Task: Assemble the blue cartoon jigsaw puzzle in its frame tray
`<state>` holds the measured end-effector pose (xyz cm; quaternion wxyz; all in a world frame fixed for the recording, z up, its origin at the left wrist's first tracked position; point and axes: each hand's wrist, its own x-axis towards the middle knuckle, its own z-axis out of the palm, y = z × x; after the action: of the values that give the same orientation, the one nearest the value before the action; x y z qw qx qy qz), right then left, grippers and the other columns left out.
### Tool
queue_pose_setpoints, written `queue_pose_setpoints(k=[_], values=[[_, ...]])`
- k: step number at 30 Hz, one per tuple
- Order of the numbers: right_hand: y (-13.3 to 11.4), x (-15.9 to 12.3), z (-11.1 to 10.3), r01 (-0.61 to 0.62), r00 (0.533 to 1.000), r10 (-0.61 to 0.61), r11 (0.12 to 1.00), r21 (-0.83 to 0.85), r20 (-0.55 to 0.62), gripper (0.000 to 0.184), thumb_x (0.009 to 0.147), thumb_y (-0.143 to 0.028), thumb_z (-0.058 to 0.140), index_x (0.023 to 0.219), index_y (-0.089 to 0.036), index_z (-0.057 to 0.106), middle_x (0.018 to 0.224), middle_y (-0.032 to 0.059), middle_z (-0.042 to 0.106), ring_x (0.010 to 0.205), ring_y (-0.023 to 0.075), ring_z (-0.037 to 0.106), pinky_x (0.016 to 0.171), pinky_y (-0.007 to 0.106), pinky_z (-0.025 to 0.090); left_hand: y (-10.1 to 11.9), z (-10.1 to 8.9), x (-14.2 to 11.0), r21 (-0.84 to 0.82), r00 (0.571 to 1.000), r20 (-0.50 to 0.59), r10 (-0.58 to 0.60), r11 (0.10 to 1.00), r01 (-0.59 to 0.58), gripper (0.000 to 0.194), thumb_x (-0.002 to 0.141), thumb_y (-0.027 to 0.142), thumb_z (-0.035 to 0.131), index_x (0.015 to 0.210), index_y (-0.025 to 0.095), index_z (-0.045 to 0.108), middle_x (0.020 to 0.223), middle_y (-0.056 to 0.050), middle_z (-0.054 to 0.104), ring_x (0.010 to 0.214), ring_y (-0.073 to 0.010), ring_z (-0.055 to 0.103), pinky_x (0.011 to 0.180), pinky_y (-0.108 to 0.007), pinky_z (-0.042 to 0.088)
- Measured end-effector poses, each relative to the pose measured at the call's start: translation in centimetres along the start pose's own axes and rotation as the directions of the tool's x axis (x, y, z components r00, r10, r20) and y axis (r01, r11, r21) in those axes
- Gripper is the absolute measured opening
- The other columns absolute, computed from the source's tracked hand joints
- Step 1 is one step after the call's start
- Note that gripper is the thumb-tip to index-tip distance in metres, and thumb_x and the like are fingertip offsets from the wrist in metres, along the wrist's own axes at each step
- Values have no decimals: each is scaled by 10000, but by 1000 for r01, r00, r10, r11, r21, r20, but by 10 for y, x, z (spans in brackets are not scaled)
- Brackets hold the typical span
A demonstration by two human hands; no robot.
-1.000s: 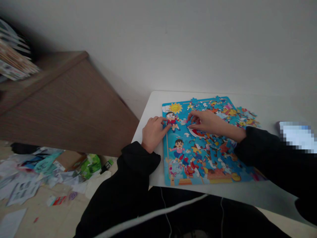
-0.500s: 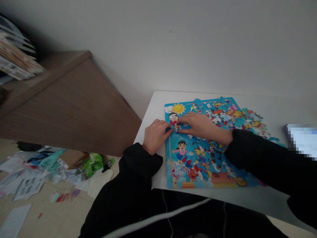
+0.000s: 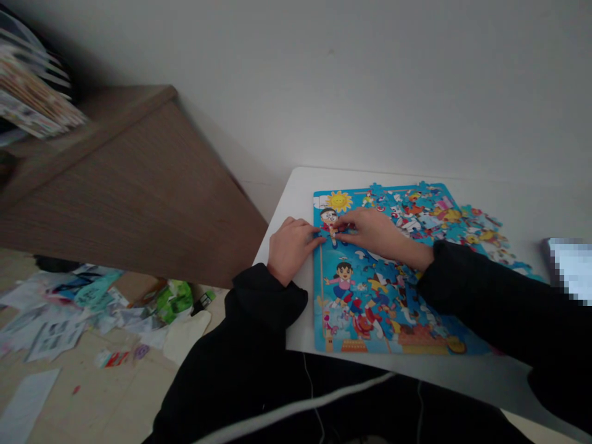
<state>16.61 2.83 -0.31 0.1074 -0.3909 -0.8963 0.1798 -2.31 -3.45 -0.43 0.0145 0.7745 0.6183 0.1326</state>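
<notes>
A cartoon jigsaw puzzle on a blue base lies on the white table, with its left side partly assembled. Around a small puzzle piece showing a boy figure's lower body, both hands meet near the upper left. My left hand has thumb and forefinger pinched at the piece's left side, by the puzzle's border. From the right, my right hand pinches the same piece between thumb and fingertips. Below them is an assembled girl figure, and a yellow sun shows above. The fingers hide part of the piece's edges.
Loose puzzle pieces are heaped over the puzzle's right side and onto the white table. A phone-like device, its screen blurred, lies far right. Left stands a brown wooden cabinet; papers and bags litter the floor. A white cable crosses my lap.
The view has shifted slightly. Both hands stay at the same spot, and the piece between them now lines up more closely with the boy figure's upper body.
</notes>
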Motion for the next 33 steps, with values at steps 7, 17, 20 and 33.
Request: queue_pose_setpoints(k=[7, 17, 20, 33], values=[[-3, -2, -2, -19, 1000, 20, 998, -60, 22, 298, 851, -401, 564, 1033, -208, 701, 891, 64, 700, 857, 222, 615, 707, 324, 434, 0, -1, 1, -4, 999, 42, -9, 1000, 9, 213, 862, 384, 615, 939, 222, 729, 907, -43, 699, 890, -222, 586, 735, -333, 471], [8, 2, -6, 88, 996, -89, 996, 27, 24, 190, 866, -304, 547, 917, -203, 700, 921, 50, 710, 857, 199, 624, 759, 319, 444, 4, -3, -1, -49, 997, 50, 62, 997, -59, 280, 880, 454, 560, 805, 224, 702, 832, -28, 685, 858, -208, 575, 682, -311, 448], [10, 9, -9, 182, 979, -188, 980, 78, 76, 191, 859, -272, 549, 936, -189, 703, 936, 62, 708, 866, 192, 624, 773, 309, 442, 4, -4, -2, -77, 988, 95, 122, 990, -115, 250, 855, 439, 605, 764, 221, 688, 825, -13, 685, 841, -193, 585, 671, -294, 438], [13, 5, -15, 148, 988, -140, 983, -111, 71, 354, 877, -455, 503, 1017, -201, 705, 980, 73, 702, 898, 229, 629, 756, 342, 441, 2, -6, -1, -101, 991, 79, 104, 990, -96, 235, 854, 440, 598, 794, 222, 661, 843, -7, 675, 839, -191, 575, 685, -302, 435]])
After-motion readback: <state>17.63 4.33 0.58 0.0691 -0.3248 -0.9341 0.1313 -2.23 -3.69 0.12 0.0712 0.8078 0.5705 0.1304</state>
